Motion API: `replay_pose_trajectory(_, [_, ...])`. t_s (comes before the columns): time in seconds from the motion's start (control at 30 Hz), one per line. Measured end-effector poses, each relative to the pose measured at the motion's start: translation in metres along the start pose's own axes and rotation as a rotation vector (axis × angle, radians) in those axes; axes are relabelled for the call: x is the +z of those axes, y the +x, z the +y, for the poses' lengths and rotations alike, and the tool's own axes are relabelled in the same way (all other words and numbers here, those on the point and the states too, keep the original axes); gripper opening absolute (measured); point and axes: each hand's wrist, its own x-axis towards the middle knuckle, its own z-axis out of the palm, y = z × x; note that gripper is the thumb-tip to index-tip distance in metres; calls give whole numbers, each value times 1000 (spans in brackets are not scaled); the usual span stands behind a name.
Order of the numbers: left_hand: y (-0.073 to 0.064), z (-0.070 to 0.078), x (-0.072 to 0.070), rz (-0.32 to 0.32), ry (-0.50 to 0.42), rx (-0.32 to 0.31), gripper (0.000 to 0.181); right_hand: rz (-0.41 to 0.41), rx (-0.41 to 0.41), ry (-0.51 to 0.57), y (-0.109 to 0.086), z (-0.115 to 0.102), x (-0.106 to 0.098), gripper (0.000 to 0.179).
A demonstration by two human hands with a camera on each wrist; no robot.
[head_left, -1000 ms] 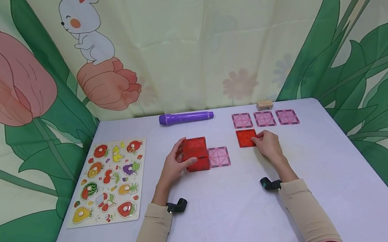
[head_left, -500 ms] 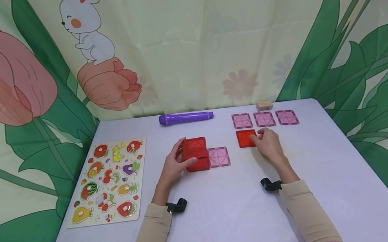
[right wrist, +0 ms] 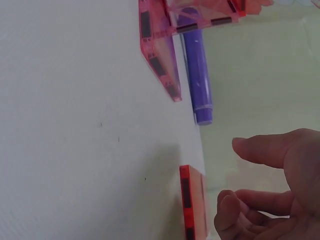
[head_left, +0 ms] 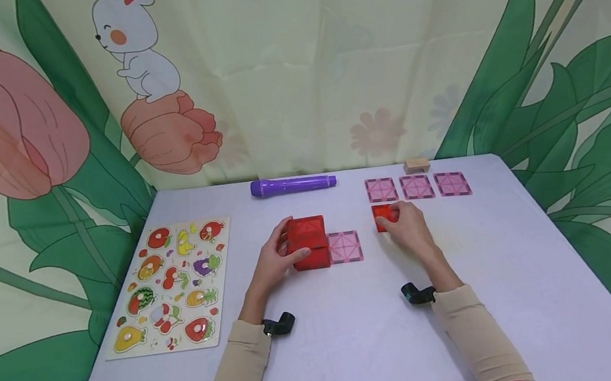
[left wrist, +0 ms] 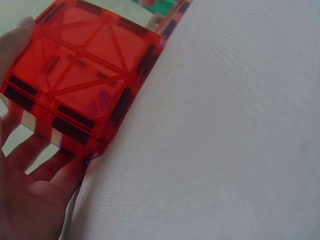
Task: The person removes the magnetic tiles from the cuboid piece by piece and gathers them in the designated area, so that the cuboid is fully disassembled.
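In the head view my left hand (head_left: 273,262) holds a box of see-through red magnetic tiles (head_left: 309,233), thumb toward its front and fingers at its left side. The left wrist view shows those fingers through the red box (left wrist: 82,50). A pink magnetic tile piece (head_left: 345,247) adjoins the box on the right. My right hand (head_left: 411,228) is over a loose red magnetic tile (head_left: 380,212) and partly hides it. From the right wrist, the thumb and fingers of my right hand (right wrist: 272,190) stand apart, beside the red tile (right wrist: 192,200) and not closed on it.
Several things lie about on the white table (head_left: 354,334). A purple toy microphone (head_left: 294,185) lies at the back. Three pink tiles (head_left: 416,187) form a row behind the red tile, near a small wooden block (head_left: 416,166). A fruit puzzle board (head_left: 170,288) lies at left.
My right hand has shifted left across the loose red tile and covers more of it. The tile seems to lie in the same place. My left hand and the red box have stayed still.
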Motion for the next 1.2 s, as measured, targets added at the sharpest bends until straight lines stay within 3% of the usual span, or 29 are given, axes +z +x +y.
replay_pose_trajectory(0.13, [1, -1, 0, 0, -6, 8, 83, -37, -13, -10, -1, -6, 6, 61])
replay_pose_trajectory(0.47, [15, -26, 0, 7, -13, 15, 84, -134, -88, -51, -8, -18, 20, 69])
replay_pose_trajectory(0.83, [13, -29, -1, 12, -14, 71, 82, -301, -226, -37, -11, -23, 34, 71])
replay_pose_trajectory(1.2, [13, -29, 0, 27, -5, 90, 86, -371, -256, -104, -14, -31, 38, 76])
